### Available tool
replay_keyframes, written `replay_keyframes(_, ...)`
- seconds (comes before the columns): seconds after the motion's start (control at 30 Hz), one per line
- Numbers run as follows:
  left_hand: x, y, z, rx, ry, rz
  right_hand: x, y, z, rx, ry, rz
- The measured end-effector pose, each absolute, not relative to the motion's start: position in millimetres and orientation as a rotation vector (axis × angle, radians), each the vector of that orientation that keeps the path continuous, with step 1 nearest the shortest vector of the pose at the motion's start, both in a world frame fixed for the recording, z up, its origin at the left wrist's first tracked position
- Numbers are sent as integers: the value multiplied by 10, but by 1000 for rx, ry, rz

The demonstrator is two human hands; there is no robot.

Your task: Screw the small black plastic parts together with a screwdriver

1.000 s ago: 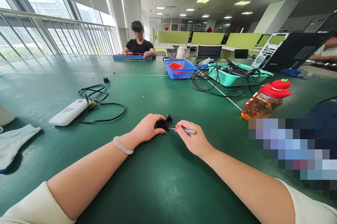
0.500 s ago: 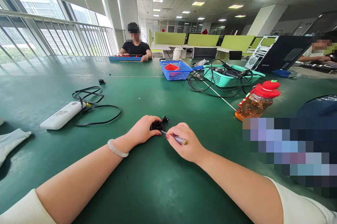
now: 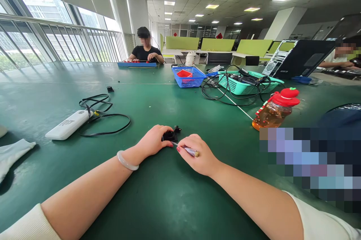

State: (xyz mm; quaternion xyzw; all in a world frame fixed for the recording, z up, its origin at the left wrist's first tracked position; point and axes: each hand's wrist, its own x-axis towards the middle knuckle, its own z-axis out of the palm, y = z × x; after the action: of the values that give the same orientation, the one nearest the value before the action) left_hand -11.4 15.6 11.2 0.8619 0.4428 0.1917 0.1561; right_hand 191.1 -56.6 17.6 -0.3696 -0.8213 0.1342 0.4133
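My left hand (image 3: 153, 140) rests on the green table (image 3: 169, 195) with its fingers closed over a small black part (image 3: 170, 135). A pale bangle circles that wrist. My right hand (image 3: 197, 153) pinches a small screwdriver (image 3: 189, 151) with a clear handle and brass end. The metal tip of the screwdriver points left and touches the black part at its lower right side. Both forearms lie across the near table.
A white device (image 3: 67, 124) with a black cable (image 3: 104, 114) lies at left, a cloth (image 3: 12, 153) further left. A red-capped bottle (image 3: 275, 110) lies at right. A blue basket (image 3: 188, 76) and a teal basket (image 3: 248, 82) with cables stand behind. Other people sit at the far end and right.
My right hand has swung the screwdriver from level to slanting down-right and shifted slightly nearer to me. The left hand keeps hold of the black part.
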Motion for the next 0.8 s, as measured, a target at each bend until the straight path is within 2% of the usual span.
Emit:
replay_keyframes(0.23,-129,152,103,2485,1270,543,1897,-565,190,-1055,-1983,475)
replay_keyframes(0.43,-124,141,116,2486,1292,525,1914,-526,189,-1136,-1788,819)
replay_keyframes(0.8,-125,131,134,2522,1294,496,1873,-525,171,-1153,-1876,812)
